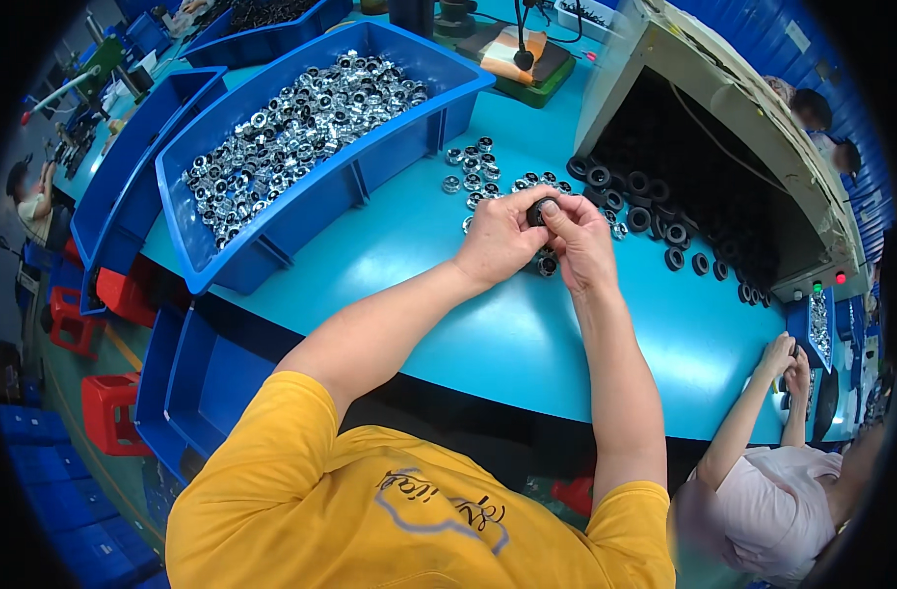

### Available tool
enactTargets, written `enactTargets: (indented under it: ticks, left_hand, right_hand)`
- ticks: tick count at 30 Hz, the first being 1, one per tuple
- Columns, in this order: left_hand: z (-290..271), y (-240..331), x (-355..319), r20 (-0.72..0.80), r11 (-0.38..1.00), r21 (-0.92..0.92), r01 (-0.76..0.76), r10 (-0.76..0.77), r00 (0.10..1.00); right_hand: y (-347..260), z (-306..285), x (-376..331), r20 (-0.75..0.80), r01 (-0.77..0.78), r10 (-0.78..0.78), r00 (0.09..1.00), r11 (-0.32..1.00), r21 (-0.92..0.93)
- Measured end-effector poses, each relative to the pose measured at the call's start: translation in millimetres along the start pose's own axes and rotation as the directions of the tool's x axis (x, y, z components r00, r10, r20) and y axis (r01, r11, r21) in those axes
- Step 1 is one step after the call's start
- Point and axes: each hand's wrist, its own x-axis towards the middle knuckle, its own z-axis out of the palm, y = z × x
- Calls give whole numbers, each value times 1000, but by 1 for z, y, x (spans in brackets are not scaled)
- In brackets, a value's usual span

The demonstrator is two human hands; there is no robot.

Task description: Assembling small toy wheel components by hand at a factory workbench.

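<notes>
Above the turquoise table, both my hands meet around a small black ring (541,211), pinched between thumbs and fingers. My left hand (501,236) grips it from the left, with my right hand (584,241) closed on its other side. Whether a metal piece sits inside the ring is hidden by my fingers. Shiny silver round metal parts (473,169) lie loose on the table just beyond my hands, and one silver part (547,263) shows just below them. To the right, many black rings (655,201) spill in a heap from a dark-mouthed box.
A big blue bin (316,187) full of silver parts stands at the left. The beige box (615,74) with lit buttons fills the right back. A co-worker's hands (787,355) work at the right. Red stools (115,414) and blue crates (213,368) stand at lower left.
</notes>
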Motion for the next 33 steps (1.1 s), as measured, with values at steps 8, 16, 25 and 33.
enactTargets:
  ticks: [8, 16, 25, 33]
  left_hand:
    - [4, 2, -4, -55, 899, 327, -290, 325, 944]
    - [1, -2, -2, 26, 994, 83, -76, 74, 997]
    - [-1, -4, -1, -9, 963, 161, -215, 220, 976]
    - [-4, -12, 3, 64, 999, -43, -20, 22, 998]
  right_hand:
    - [-1, 0, 0, 44, 36, -37, 998, 999, 21]
    - [-6, 1, -4, 2, 21, -21, 1000, 999, -34]
    - [-7, 5, -3, 31, -21, 19, 999, 998, 56]
    - [-12, 5, -7, -25, -10, 8, 1000, 998, -59]
